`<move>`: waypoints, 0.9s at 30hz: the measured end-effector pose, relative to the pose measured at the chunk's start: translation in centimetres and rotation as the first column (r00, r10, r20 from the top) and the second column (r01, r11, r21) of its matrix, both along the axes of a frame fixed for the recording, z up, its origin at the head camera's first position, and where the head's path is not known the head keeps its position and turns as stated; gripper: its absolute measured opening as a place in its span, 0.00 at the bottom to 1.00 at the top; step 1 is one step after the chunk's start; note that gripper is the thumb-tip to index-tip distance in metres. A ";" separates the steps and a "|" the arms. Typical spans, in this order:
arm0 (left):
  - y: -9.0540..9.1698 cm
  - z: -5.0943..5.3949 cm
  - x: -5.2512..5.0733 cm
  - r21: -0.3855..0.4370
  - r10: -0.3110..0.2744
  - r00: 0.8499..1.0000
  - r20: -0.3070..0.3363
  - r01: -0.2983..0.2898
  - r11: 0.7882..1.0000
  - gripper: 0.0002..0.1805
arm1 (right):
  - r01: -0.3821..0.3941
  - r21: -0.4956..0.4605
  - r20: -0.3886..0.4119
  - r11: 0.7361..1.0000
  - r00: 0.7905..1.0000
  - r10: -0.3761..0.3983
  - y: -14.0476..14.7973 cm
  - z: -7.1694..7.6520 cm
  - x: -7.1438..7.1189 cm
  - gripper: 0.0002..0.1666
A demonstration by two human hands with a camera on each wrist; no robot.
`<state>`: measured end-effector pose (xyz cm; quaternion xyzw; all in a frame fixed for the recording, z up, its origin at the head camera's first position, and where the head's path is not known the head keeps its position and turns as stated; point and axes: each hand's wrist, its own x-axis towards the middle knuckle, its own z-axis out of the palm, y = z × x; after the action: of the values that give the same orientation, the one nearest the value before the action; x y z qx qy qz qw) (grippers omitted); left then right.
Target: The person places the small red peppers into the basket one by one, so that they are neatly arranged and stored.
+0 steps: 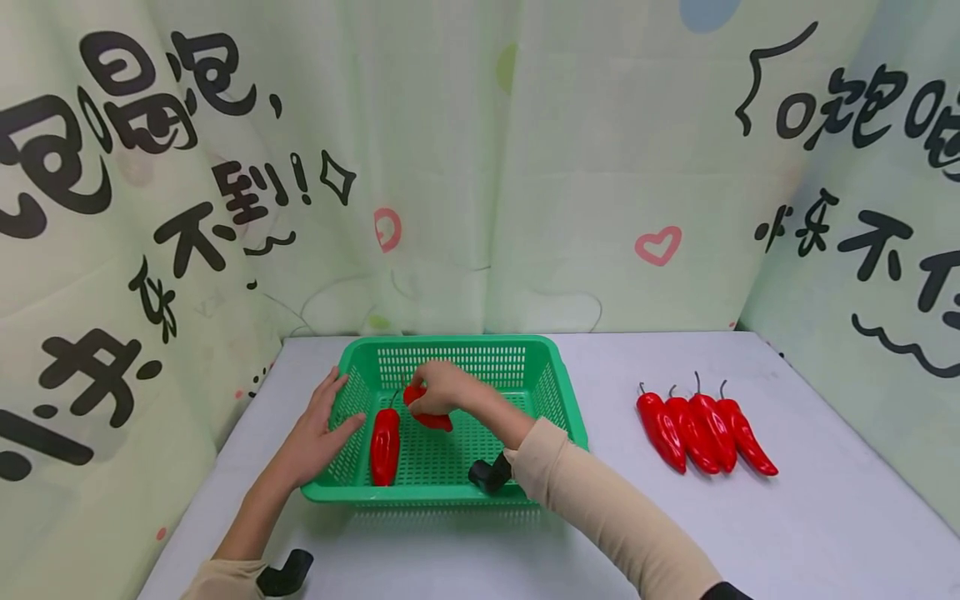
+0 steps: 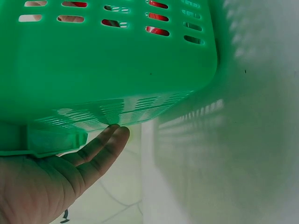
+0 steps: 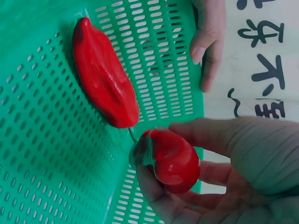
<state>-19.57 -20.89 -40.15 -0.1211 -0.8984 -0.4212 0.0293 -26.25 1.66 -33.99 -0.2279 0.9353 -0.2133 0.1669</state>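
Note:
A green plastic basket (image 1: 457, 492) with slotted walls stands on the table. Inside it, at the left, lies one red pepper (image 1: 385, 446), also visible in the right wrist view (image 3: 105, 77). My right hand (image 1: 446, 390) is over the basket and pinches a second red pepper (image 1: 431, 419) between thumb and fingers; the right wrist view shows this pepper (image 3: 177, 161) end-on. My left hand (image 1: 318, 437) rests on the basket's left rim with fingers extended; in the left wrist view the fingers (image 2: 105, 151) lie along the outer wall.
Several red peppers (image 1: 705, 429) lie side by side on the white table (image 1: 600, 533), right of the basket. A pale curtain (image 1: 570, 167) with black writing and pink hearts hangs behind and along both sides. Black straps and mounts sit at both wrists.

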 end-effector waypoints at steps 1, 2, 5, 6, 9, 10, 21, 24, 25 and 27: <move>0.0 0.0 0.0 0.001 0.000 1.000 0.000 0.000 1.000 0.41 | 0.001 0.008 0.008 1.000 1.000 -0.001 -0.1 0.0 0.0 0.19; 0.0 0.0 0.0 0.001 0.000 1.000 0.000 0.000 1.000 0.41 | -0.001 0.016 0.006 1.000 1.000 0.001 -0.2 0.0 0.0 0.17; 0.1 0.0 -0.1 0.003 0.000 1.000 0.000 0.000 1.000 0.41 | -0.013 0.039 -0.002 0.999 1.000 0.013 -0.4 0.0 -0.1 0.10; 0.1 0.0 -0.1 0.004 -0.001 1.000 0.000 0.001 1.000 0.41 | -0.015 0.046 -0.003 0.999 1.000 0.015 -0.4 0.0 -0.1 0.07; 0.1 0.0 -0.1 -0.003 -0.004 1.000 -0.003 0.004 1.000 0.42 | -0.027 0.067 0.002 0.997 1.000 0.027 -0.6 -0.2 -0.2 0.08; 0.1 0.0 -0.1 -0.004 -0.004 1.000 -0.005 0.004 1.000 0.42 | -0.027 0.070 0.011 0.997 1.000 0.026 -0.7 -0.3 -0.3 0.11; -0.1 -0.3 -0.5 -0.008 -0.014 1.000 -0.018 0.014 1.000 0.42 | -0.060 0.117 0.103 0.991 0.994 0.048 -1.2 -0.6 -0.4 0.22; -0.2 -0.5 -0.6 -0.005 -0.011 1.000 -0.012 0.011 1.000 0.42 | -0.063 0.127 0.122 0.990 0.991 0.048 -1.4 -0.6 -0.4 0.28; -0.2 -0.5 -0.6 -0.004 -0.010 1.000 -0.010 0.010 1.000 0.42 | -0.064 0.133 0.123 0.989 0.991 0.048 -1.4 -0.7 -0.3 0.29; -0.2 -0.6 -0.6 0.000 -0.007 1.000 -0.007 0.007 1.000 0.42 | -0.060 0.131 0.128 0.990 0.991 0.043 -1.5 -0.7 -0.2 0.29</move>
<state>-20.15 -21.10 -40.77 -0.1257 -0.8978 -0.4209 0.0312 -26.49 0.15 -34.66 -0.2266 0.9290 -0.1592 0.2454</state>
